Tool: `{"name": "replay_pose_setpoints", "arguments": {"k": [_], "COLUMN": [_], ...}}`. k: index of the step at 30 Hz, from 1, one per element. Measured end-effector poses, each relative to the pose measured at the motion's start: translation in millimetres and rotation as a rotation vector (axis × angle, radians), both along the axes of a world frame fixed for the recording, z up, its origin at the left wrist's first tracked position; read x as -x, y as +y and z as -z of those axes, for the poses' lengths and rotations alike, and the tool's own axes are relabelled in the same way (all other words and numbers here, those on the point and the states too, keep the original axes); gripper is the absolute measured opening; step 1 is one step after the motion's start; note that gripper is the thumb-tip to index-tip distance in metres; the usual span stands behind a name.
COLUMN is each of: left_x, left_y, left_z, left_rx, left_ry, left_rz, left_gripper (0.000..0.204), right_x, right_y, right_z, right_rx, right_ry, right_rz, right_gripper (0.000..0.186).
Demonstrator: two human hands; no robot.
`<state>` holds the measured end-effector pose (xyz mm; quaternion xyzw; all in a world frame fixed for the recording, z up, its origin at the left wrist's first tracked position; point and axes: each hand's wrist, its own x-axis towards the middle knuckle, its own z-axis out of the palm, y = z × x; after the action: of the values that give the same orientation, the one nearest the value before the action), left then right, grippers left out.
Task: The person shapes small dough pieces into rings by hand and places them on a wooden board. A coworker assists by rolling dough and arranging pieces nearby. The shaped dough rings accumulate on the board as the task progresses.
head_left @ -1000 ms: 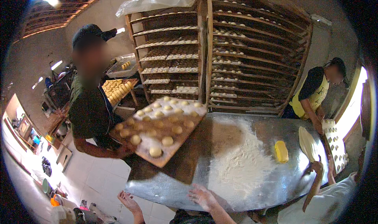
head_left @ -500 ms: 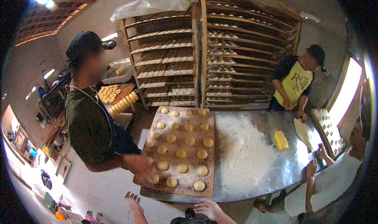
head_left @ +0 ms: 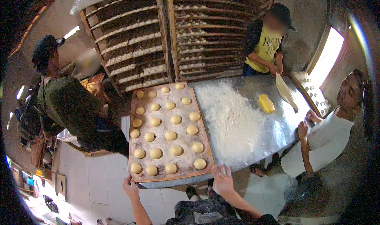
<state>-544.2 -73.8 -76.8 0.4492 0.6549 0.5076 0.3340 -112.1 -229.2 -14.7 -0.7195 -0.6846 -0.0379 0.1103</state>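
Note:
A wooden board (head_left: 185, 138) lies on the near left part of the metal table, carrying rows of round dough balls (head_left: 171, 135) on a floured surface. My left hand (head_left: 131, 187) is at the board's near left corner, its fingers curled onto the edge. My right hand (head_left: 223, 181) rests by the near right corner, fingers stretched out and touching the board's edge and table. Neither hand touches a dough ball.
White flour (head_left: 231, 118) covers the middle of the metal table (head_left: 283, 124). A yellow block (head_left: 266, 103) sits farther right, near a stretched dough sheet (head_left: 285, 92) held by a person in yellow. Racks (head_left: 170, 35) stand behind. Other people are at left and right.
Both my hands have come forward from the table's front to the board's near corners. The person at left has turned away from the board. The person in yellow has raised one end of the dough.

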Motion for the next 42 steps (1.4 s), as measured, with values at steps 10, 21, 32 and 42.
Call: {"name": "replay_pose_setpoints", "arguments": {"k": [10,21,32,42], "left_x": [-54,-214,-242,-297], "left_y": [-55,-42,-39,-8], "left_z": [-54,-103,-91,-133], "left_rx": [-0.071,0.140,0.204,0.203], "left_ry": [0.577,0.941,0.564,-0.345], "left_rz": [-0.110,0.397,0.452,0.285], "left_gripper": [0.031,0.039,0.035,0.039], "right_x": [-12,24,-10,-172], "right_y": [-14,61,77,115], "right_z": [-30,-13,-43,-32], "right_rx": [0.152,-0.043,0.351,0.463], "right_ry": [0.215,0.400,0.378,1.259], "right_rz": [0.165,-0.016,-0.393,-0.027], "right_gripper": [0.055,0.043,0.037,0.035]}}
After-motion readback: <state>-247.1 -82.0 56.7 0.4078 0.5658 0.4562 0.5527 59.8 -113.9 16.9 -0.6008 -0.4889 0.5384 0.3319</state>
